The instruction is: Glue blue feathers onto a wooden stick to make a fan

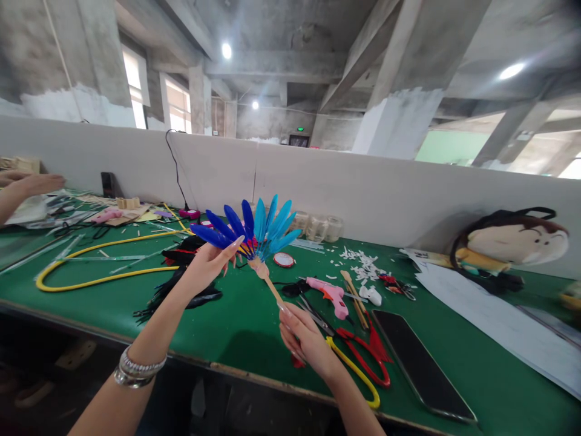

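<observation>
A fan of dark blue and turquoise feathers (269, 227) spreads from the top of a thin wooden stick (273, 287). My right hand (305, 339) grips the lower part of that stick, the fingers wrapped round it. At the left side of the fan, my left hand (209, 261) holds the dark blue feathers near their base, thumb in front and the other fingers partly hidden behind. Black feathers (175, 290) lie on the table beneath my left wrist. Close to my right hand are red-handled scissors (370, 357) and a pink glue gun (333, 295).
The green table (236, 327) also carries a black phone (422, 363), white paper scraps (363, 265), glass jars (318, 227), a yellow cord (104, 284) and paper sheets (494, 315). A plush bag (512, 242) sits at right. Another person's hand (34, 183) shows at far left.
</observation>
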Available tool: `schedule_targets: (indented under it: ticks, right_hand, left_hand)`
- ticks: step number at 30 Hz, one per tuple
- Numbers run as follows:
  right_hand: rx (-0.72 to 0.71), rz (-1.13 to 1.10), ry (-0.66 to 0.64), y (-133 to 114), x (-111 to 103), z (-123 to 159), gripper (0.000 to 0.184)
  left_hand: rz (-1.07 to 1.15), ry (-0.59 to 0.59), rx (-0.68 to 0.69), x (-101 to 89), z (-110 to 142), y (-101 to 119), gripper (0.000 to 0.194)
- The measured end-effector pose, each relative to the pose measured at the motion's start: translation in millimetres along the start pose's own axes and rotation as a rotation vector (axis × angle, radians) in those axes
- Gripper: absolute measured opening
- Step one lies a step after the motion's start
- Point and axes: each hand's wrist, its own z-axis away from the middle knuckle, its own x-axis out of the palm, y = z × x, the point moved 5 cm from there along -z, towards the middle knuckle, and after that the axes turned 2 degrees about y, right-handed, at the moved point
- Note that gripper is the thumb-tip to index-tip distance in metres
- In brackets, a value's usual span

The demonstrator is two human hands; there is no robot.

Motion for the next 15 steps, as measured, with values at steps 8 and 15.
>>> schedule_targets:
  ticks: [8, 15]
  right_hand:
    - [0.014, -0.002, -0.004, -1.8, 1.3, 1.1, 0.034]
    - [0.035, -0.049, -0.021, -0.5, 1.6, 3.1, 0.034]
  left_hand:
    - [-0.143, -0.055, 0.015, 10.1, 4.5, 0.7, 0.047]
    - [-0.111, -0.04, 0.016, 14.9, 8.0, 3.0, 0.048]
